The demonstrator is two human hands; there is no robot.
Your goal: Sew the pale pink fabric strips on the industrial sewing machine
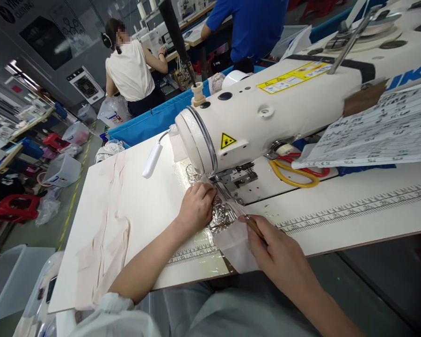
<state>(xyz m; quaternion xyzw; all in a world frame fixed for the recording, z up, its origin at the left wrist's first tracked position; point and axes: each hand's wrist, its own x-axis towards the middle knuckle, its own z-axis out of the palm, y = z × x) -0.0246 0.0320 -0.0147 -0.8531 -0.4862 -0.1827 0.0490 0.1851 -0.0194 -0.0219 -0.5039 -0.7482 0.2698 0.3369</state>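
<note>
My left hand [197,208] is closed with curled fingers at the edge of a pale pink fabric piece [236,245], close to the needle area of a white sewing machine [266,117]. My right hand [279,252] grips the brown handle of an awl [255,228], whose thin metal shaft points toward the presser foot. The fabric hangs below the right fingers and over the table's front edge. Shiny crinkled film [221,213] covers the table beneath both hands. The machine head and my fingers hide the needle tip.
Long pale fabric strips [105,248] lie on the white table [154,201] at left. A small white lamp [152,160] hangs beside the machine head. Yellow-handled scissors [294,175] and written sheets [375,128] are at right. Two people sit beyond a blue cloth bin [154,124].
</note>
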